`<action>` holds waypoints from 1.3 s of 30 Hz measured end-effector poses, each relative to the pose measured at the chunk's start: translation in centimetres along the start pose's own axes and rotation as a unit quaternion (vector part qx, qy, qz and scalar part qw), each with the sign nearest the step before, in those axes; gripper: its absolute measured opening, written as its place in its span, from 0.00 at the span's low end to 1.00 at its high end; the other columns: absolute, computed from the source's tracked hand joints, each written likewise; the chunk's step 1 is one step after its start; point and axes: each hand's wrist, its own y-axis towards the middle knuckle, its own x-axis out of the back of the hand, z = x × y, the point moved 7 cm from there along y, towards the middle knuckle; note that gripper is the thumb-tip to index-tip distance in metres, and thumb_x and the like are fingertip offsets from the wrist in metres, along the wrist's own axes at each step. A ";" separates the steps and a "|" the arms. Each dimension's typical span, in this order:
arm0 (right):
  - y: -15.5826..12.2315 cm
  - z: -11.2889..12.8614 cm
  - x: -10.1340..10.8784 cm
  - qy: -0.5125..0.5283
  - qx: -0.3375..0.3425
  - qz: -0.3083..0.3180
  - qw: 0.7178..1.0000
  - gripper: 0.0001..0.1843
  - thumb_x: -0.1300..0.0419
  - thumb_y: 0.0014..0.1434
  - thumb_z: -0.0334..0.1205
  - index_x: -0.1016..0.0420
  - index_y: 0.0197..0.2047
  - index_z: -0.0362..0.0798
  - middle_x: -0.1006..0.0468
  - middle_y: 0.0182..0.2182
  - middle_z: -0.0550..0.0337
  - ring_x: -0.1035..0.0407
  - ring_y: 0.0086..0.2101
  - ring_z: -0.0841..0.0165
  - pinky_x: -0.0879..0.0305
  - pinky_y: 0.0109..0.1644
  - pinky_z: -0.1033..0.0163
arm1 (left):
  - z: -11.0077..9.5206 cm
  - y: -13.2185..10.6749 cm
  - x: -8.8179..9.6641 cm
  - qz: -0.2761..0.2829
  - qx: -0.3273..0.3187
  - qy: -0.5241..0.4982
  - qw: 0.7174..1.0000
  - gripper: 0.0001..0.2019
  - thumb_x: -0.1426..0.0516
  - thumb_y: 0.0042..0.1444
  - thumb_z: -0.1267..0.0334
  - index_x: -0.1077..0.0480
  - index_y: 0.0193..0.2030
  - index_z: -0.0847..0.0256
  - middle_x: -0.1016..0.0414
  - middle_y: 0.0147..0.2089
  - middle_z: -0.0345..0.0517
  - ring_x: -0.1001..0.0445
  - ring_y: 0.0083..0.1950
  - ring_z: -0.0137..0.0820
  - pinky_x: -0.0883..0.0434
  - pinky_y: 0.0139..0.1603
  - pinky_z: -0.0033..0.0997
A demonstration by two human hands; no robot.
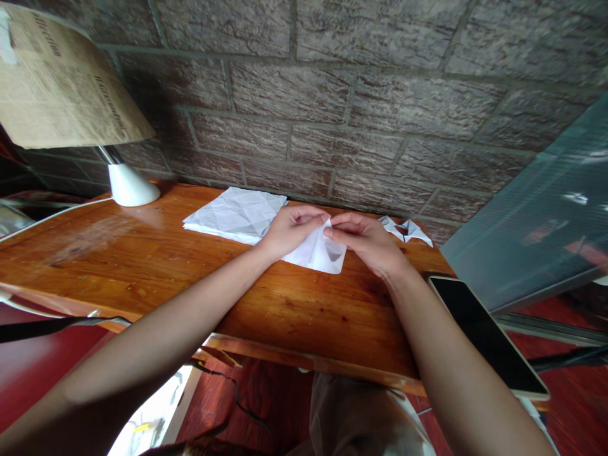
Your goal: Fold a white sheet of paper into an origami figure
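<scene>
A: How far along?

B: Partway, I'd judge. The white sheet (316, 254) is near the back of the table (285, 310), its top pinched between the fingertips of the left hand (291, 231) and right hand (369, 242). It looks partly folded (how many folds, I can't tell).

A: And the rest?

B: Folded pieces (414, 232) beyond the right hand seem shaped; the creased stack (237, 211), lying flat, seems unshaped.

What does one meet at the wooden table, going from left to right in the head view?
Table lamp, creased paper stack, left hand, folded sheet, right hand, small folded paper, tablet.
</scene>
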 end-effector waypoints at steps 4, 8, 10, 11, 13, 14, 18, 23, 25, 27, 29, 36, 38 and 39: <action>0.2 0.3 0.4 -0.020 0.019 -0.015 1.000 0.22 0.22 0.42 0.49 0.20 0.37 0.47 0.16 0.36 0.58 0.25 0.36 0.67 0.30 0.47 0.59 | -0.2 0.1 -0.1 0.013 -0.005 -0.006 1.000 0.19 0.34 0.51 0.46 0.17 0.38 0.62 0.16 0.42 0.49 0.21 0.45 0.38 0.28 0.50 0.36; 0.3 0.4 0.8 -0.031 0.030 -0.030 0.999 0.22 0.23 0.43 0.50 0.20 0.38 0.48 0.16 0.36 0.58 0.24 0.36 0.66 0.30 0.46 0.59 | -0.4 0.1 -0.2 0.034 -0.018 -0.020 0.999 0.18 0.33 0.51 0.48 0.18 0.41 0.61 0.16 0.45 0.50 0.21 0.47 0.38 0.28 0.53 0.37; 0.3 0.4 0.9 -0.037 0.036 -0.033 0.998 0.21 0.23 0.43 0.50 0.19 0.37 0.48 0.15 0.36 0.58 0.24 0.36 0.66 0.30 0.47 0.59 | -0.5 0.1 -0.3 0.044 -0.027 -0.024 0.998 0.19 0.32 0.50 0.49 0.18 0.42 0.61 0.16 0.45 0.50 0.21 0.47 0.38 0.28 0.53 0.38; 0.3 0.4 1.0 -0.038 0.038 -0.033 0.998 0.21 0.24 0.44 0.50 0.19 0.37 0.48 0.15 0.36 0.58 0.24 0.36 0.66 0.30 0.47 0.59 | -0.5 0.0 -0.4 0.049 -0.030 -0.024 0.998 0.19 0.32 0.50 0.49 0.18 0.42 0.61 0.16 0.44 0.50 0.20 0.46 0.37 0.28 0.52 0.37; 0.3 0.3 1.0 -0.037 0.040 -0.031 0.998 0.20 0.24 0.44 0.50 0.19 0.37 0.48 0.15 0.36 0.58 0.24 0.36 0.66 0.30 0.47 0.59 | -0.5 0.0 -0.6 0.059 -0.035 -0.023 0.997 0.19 0.33 0.51 0.48 0.18 0.42 0.62 0.16 0.42 0.49 0.21 0.45 0.36 0.28 0.50 0.36; 0.3 0.3 0.9 -0.036 0.040 -0.029 0.998 0.20 0.24 0.44 0.50 0.19 0.37 0.48 0.15 0.36 0.58 0.24 0.36 0.66 0.30 0.47 0.59 | -0.5 -0.1 -0.7 0.062 -0.038 -0.022 0.997 0.19 0.33 0.51 0.48 0.18 0.41 0.62 0.16 0.41 0.49 0.21 0.44 0.36 0.27 0.49 0.35; 0.3 0.4 0.7 -0.036 0.041 -0.016 0.998 0.18 0.24 0.46 0.49 0.19 0.37 0.48 0.15 0.35 0.58 0.24 0.36 0.68 0.31 0.46 0.61 | -0.7 -0.1 -0.8 0.059 -0.056 -0.001 0.997 0.19 0.35 0.53 0.47 0.19 0.40 0.62 0.17 0.42 0.49 0.21 0.42 0.34 0.28 0.47 0.32; 0.2 0.7 0.4 -0.049 0.045 -0.007 0.998 0.19 0.25 0.47 0.50 0.18 0.37 0.47 0.15 0.36 0.57 0.25 0.36 0.68 0.31 0.46 0.61 | -1.2 -0.2 -0.6 0.057 -0.094 0.046 0.993 0.18 0.38 0.57 0.48 0.22 0.40 0.63 0.18 0.41 0.48 0.23 0.41 0.32 0.29 0.44 0.29; 0.2 0.7 0.3 -0.053 0.045 -0.003 0.998 0.19 0.25 0.47 0.51 0.17 0.37 0.48 0.15 0.37 0.57 0.25 0.36 0.67 0.30 0.46 0.60 | -1.4 -0.3 -0.6 0.058 -0.108 0.067 0.990 0.16 0.39 0.59 0.49 0.22 0.40 0.62 0.18 0.41 0.48 0.23 0.41 0.32 0.29 0.44 0.29; 0.1 0.8 0.2 -0.052 0.045 0.001 0.998 0.19 0.25 0.47 0.51 0.16 0.38 0.48 0.15 0.37 0.57 0.25 0.36 0.67 0.30 0.46 0.59 | -1.6 -0.3 -0.5 0.057 -0.116 0.084 0.988 0.15 0.39 0.59 0.51 0.23 0.40 0.62 0.19 0.40 0.47 0.23 0.41 0.31 0.30 0.44 0.29; 0.1 0.8 0.1 -0.047 0.044 0.003 0.998 0.18 0.25 0.47 0.51 0.16 0.37 0.48 0.15 0.37 0.57 0.25 0.36 0.67 0.30 0.45 0.60 | -1.7 -0.4 -0.5 0.055 -0.122 0.091 0.987 0.13 0.40 0.59 0.53 0.23 0.39 0.62 0.19 0.40 0.47 0.23 0.41 0.31 0.30 0.44 0.28; -0.1 0.7 0.1 -0.062 0.030 -0.006 0.998 0.19 0.27 0.48 0.54 0.15 0.37 0.48 0.16 0.36 0.57 0.27 0.34 0.67 0.31 0.41 0.60 | -0.9 -0.4 -0.3 0.019 -0.090 0.060 0.994 0.12 0.38 0.55 0.54 0.24 0.36 0.62 0.20 0.37 0.45 0.24 0.38 0.31 0.30 0.42 0.29; -0.1 0.7 0.1 -0.059 0.028 -0.010 0.998 0.20 0.27 0.47 0.55 0.15 0.36 0.48 0.16 0.35 0.57 0.27 0.34 0.67 0.31 0.41 0.60 | -0.9 -0.4 -0.3 0.012 -0.084 0.054 0.995 0.13 0.37 0.55 0.53 0.24 0.36 0.63 0.19 0.36 0.45 0.24 0.38 0.31 0.30 0.41 0.29; -0.1 0.7 0.2 -0.056 0.026 -0.011 0.998 0.20 0.26 0.47 0.55 0.15 0.36 0.48 0.16 0.35 0.57 0.27 0.33 0.67 0.31 0.41 0.60 | -0.9 -0.4 -0.3 0.011 -0.083 0.054 0.995 0.13 0.37 0.55 0.53 0.23 0.36 0.63 0.19 0.36 0.45 0.24 0.38 0.31 0.30 0.41 0.29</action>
